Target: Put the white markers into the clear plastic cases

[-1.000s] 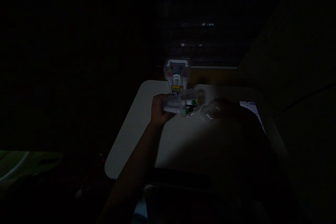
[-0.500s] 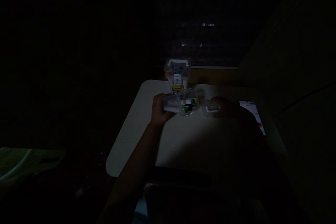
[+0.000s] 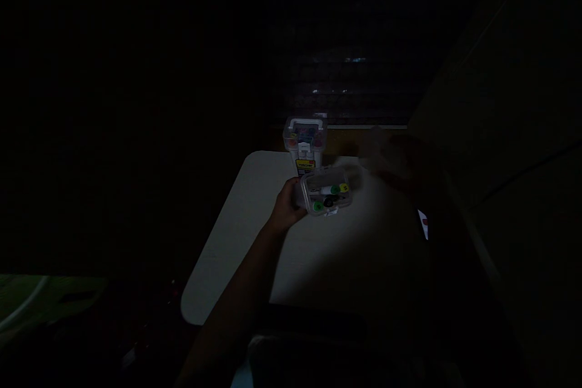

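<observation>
The left forearm [image 3: 245, 273] reached up from the near edge over the table [image 3: 231, 236]. At its end, the left hand [image 3: 287, 205] had its grip wrapped round the side of an open clear container [image 3: 298, 195], held tilted, its mouth now turned more toward the head camera than half a second earlier. Loose inside lay a few markers [image 3: 328, 191], with green, black and yellow ends showing.

Beyond and to the right, the right hand [image 3: 407, 160] had shifted farther out, away from the container; its forearm now covered most of the phone [image 3: 424, 224]. Its grip seemed to be pinching a clear lid [image 3: 375, 148], though blur and darkness hid the individual fingers. Lid and container had thus come farther apart, leaving the mouth uncovered.

Farther still, behind the left hand, a closed container [image 3: 305, 147] stood upright, full of markers.
</observation>
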Demonstrator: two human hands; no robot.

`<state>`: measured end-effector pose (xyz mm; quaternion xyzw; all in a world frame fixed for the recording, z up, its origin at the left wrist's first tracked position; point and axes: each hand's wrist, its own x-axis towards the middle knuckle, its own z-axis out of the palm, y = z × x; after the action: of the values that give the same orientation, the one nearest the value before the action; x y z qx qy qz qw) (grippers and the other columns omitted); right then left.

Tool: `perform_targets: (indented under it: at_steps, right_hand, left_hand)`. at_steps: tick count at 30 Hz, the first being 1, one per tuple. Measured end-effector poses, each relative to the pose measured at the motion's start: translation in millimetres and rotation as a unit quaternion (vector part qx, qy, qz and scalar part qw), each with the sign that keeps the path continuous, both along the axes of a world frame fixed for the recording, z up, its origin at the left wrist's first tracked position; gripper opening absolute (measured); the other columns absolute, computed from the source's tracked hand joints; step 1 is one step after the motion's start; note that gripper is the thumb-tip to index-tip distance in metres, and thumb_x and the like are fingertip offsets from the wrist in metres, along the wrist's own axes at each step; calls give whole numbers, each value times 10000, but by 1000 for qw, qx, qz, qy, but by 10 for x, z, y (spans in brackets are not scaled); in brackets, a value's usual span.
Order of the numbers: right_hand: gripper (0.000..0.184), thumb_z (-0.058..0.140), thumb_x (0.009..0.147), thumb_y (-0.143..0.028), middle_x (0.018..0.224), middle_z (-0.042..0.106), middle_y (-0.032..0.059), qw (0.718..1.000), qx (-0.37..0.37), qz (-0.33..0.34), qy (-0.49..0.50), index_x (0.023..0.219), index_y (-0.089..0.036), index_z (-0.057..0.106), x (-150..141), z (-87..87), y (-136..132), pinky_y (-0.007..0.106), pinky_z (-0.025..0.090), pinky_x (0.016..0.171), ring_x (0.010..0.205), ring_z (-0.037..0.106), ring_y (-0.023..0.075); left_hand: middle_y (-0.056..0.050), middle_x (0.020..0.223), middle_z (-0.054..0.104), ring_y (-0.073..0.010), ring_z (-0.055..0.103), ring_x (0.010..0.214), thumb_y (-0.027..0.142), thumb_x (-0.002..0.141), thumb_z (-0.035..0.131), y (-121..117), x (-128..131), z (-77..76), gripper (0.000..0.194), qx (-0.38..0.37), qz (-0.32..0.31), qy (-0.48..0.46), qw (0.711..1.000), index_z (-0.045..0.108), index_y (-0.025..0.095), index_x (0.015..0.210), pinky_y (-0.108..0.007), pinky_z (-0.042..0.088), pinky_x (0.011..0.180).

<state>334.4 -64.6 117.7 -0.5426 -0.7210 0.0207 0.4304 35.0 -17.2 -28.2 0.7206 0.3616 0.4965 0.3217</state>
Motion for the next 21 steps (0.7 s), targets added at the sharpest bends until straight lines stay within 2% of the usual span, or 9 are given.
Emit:
perform_targets:
  at_steps: [3, 8, 14, 21]
  right_hand:
    - [585, 665, 783, -495, 1340, 557, 149, 998, 46, 39, -27, 1271, -194, 550, -107, 94, -82, 488, 389, 1114, 1291, 494, 299]
    - [561, 654, 814, -485, 1422, 509, 89, 993, 35, 102, -49, 1313, -259, 531, -289, 182, -237, 489, 386, 1125, 1350, 453, 273]
    - [599, 688, 795, -496, 1456, 480, 27, 990, 35, 128, -38, 1338, -331, 497, -498, 123, -309, 470, 405, 1129, 1371, 437, 244]
    - [606, 707, 780, -460, 1456, 472, 21, 991, 2, 128, -42, 1342, -349, 508, -532, 75, -268, 513, 408, 1125, 1374, 431, 270]
  left_hand:
    - [-148, 1267, 610, -322, 614, 1151, 440, 593, 824, -32, 72, 74, 802, -23, -32, -32, 999, 477, 188, 1272, -487, 512, 957]
    - [-143, 1225, 651, -323, 632, 1137, 458, 604, 826, -106, 160, 214, 779, -39, -56, -30, 997, 515, 171, 1258, -481, 510, 980]
    - [-128, 1187, 676, -319, 649, 1101, 464, 624, 806, -100, 183, 201, 722, -47, -72, -26, 996, 550, 178, 1236, -491, 530, 950]
    - [-137, 1168, 683, -318, 664, 1066, 445, 631, 807, -110, 199, 221, 703, -62, -104, -33, 992, 563, 164, 1227, -484, 544, 930]
